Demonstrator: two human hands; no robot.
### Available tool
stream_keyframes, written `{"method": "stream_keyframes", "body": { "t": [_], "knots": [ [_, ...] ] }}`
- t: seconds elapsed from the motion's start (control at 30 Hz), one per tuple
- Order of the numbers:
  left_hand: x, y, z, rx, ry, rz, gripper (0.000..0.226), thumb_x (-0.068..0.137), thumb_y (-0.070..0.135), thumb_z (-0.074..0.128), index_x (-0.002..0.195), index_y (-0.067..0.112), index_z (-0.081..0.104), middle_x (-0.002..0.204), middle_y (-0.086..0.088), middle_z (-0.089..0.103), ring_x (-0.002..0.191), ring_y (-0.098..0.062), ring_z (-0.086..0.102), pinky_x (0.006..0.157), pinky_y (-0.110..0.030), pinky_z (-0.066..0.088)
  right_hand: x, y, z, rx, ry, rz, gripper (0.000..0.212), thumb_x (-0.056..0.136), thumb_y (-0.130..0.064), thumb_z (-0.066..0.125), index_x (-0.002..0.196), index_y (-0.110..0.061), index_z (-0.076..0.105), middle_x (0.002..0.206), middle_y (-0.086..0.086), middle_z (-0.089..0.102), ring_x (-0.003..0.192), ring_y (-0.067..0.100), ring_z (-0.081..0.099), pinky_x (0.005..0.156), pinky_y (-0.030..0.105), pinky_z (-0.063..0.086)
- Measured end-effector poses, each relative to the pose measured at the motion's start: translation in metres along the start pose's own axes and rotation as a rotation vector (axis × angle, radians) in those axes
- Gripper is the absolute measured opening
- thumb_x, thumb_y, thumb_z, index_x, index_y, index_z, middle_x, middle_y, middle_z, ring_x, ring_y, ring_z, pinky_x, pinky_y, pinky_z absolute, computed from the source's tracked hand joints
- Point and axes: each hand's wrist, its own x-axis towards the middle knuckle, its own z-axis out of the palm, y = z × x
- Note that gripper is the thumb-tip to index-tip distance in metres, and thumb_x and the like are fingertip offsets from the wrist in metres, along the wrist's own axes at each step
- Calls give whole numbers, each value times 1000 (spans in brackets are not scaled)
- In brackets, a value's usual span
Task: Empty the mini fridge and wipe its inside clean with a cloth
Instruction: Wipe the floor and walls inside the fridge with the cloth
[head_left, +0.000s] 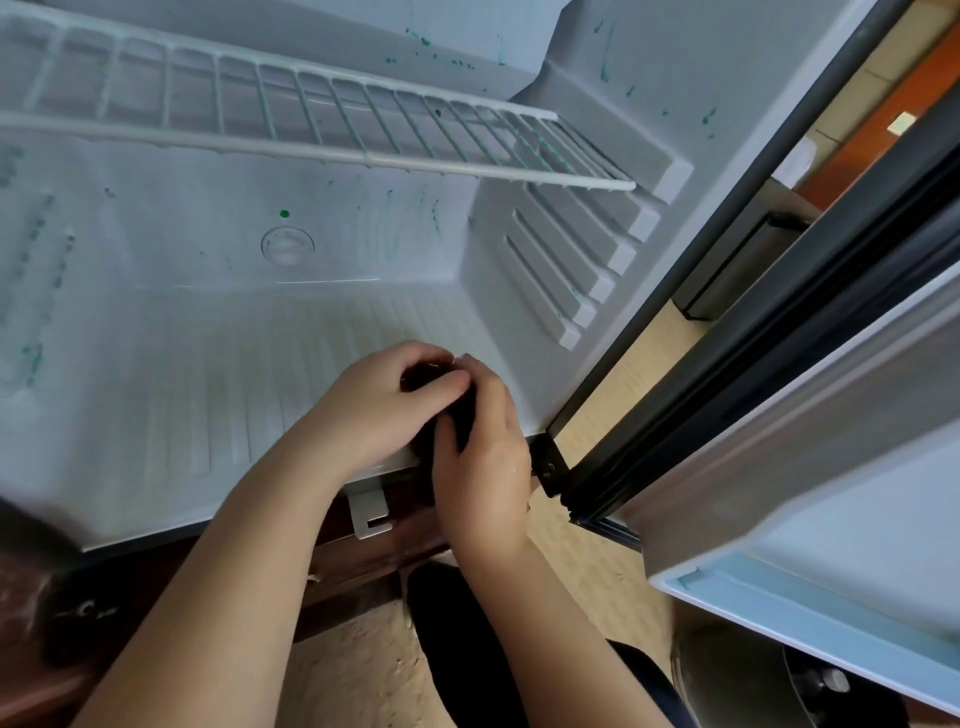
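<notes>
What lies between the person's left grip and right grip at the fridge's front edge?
In the head view, a dark wad, probably the cloth, sits between the left grip and the right grip. Both hold it.

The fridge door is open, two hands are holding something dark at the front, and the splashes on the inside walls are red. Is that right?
Almost. The splashes on the mini fridge's inside walls are green, not red, as the head view shows. The door is open, and the left hand and right hand do hold a dark thing at the front.
</notes>
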Motion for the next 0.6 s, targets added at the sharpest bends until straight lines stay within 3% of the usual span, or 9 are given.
{"method": "stream_keyframes", "body": {
  "t": [0.07,0.13,0.23,0.3,0.4,0.47,0.53,0.6],
  "knots": [
    [2,-4,-4,43,7,-10,31,90,33,61,121,33,58,110,17,62,102,-3,57,86,-20,41,9,-3,2,66,5,48,32,84,6,59,114,-5,55,118,5,62,108,12,58,86,-2,35],
    [5,-9,-9,18,45,-9,29,89,24,65,117,28,60,104,12,66,97,-5,61,85,-21,44,19,0,3,73,20,20,25,83,6,61,106,-3,58,113,6,62,106,9,55,88,-1,34],
    [8,-13,-12,67,149,6,3,89,22,65,90,23,67,78,8,65,73,-6,59,64,-19,40,31,10,1,56,63,31,17,84,-1,67,100,-7,64,104,1,62,99,8,56,86,2,35],
    [11,-14,-12,67,233,9,11,89,22,65,78,25,66,72,6,64,67,-10,57,63,-23,41,35,14,0,16,42,57,16,83,-7,70,98,-13,67,100,-4,61,97,10,55,81,4,36],
    [20,-14,-11,-89,399,-39,19,89,15,61,74,27,63,72,5,64,69,-14,61,68,-32,55,36,16,3,-24,-42,79,17,85,-13,69,101,-19,69,101,-8,60,98,10,53,77,7,36],
    [30,-10,-14,-219,519,-78,17,90,12,56,76,21,62,77,-4,64,66,-14,63,58,-29,57,38,15,2,25,-60,107,16,87,-13,65,101,-20,69,100,-11,59,97,7,53,77,6,37],
    [44,-2,-16,-278,552,-49,15,92,14,56,79,20,61,82,-6,63,68,-9,64,56,-24,56,41,14,-1,85,-57,144,17,89,-10,62,100,-21,69,98,-13,59,92,2,54,78,4,39],
    [61,9,-14,-248,532,52,13,92,20,59,80,26,61,82,2,63,78,-11,65,67,-28,57,45,15,-4,132,-39,184,17,90,-9,60,98,-21,68,96,-14,58,89,0,56,77,3,40]
  ]
}}
